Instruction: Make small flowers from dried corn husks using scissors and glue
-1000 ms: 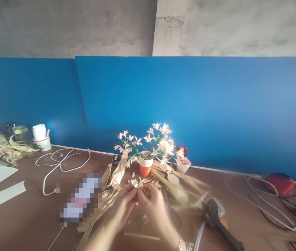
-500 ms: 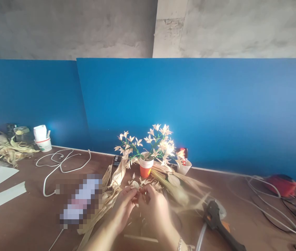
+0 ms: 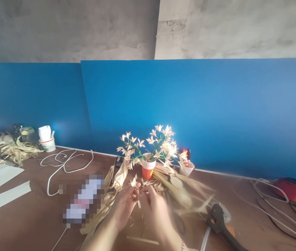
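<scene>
My left hand [image 3: 124, 205] pinches a small pale flower [image 3: 134, 182], which seems made of corn husk, between thumb and fingers. Close beside it is my right hand [image 3: 154, 205], its thumb and fingertips pressed together; what they hold, if anything, is too small to make out. Just beyond the hands stands an orange and white paper cup [image 3: 147, 170]. Green wire-like stems rise from it, bearing many similar pale flowers [image 3: 167, 146]. Husk scraps [image 3: 153, 184] lie around my fingertips.
Dried corn husks [image 3: 122, 174] spread left and right of the cup. A black glue gun [image 3: 219, 219] lies to the right, a blurred-out phone-like object [image 3: 84, 200] to the left. White cables [image 3: 67, 164], paper strips [image 3: 7, 198] and a red item [image 3: 290, 188] lie farther out. A blue partition [image 3: 189, 111] bounds the back.
My hands have drawn slightly apart at the fingertips. The pale flower now shows upright above my left fingers. The whole view has shifted a little.
</scene>
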{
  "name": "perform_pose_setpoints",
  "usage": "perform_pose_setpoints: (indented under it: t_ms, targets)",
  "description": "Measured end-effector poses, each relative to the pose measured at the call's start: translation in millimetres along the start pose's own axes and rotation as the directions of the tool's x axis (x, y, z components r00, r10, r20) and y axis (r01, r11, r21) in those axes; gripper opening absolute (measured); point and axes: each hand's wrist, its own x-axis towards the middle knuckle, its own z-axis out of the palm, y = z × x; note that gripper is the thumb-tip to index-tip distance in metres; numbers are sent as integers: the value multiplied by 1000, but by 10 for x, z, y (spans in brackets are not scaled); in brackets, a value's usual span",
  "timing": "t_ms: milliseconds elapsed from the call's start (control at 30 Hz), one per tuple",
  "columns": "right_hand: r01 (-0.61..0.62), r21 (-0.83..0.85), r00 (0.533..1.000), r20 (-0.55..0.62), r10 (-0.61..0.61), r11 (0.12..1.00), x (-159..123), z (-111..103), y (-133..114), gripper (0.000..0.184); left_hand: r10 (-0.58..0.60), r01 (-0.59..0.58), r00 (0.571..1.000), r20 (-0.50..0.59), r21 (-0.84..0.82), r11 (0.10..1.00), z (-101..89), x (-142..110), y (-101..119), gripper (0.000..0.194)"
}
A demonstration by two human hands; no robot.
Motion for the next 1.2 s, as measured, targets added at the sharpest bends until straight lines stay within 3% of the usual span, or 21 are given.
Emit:
perform_pose_setpoints:
  t_ms: [267, 567, 1200]
  targets:
    - [4, -43, 1000, 29, -2, 999, 3, -11, 10, 21, 20, -22, 999, 44, 43, 999, 34, -34, 39, 18]
    - [10, 18, 1000, 8, -11, 1000, -4, -51, -35, 23, 44, -50, 997, 64, 93, 994, -48, 6, 44, 9]
    - [58, -42, 998, 19, -58, 997, 3, -89, -39, 22, 78, -86, 996, 41, 260, 962, 62, -41, 90, 18]
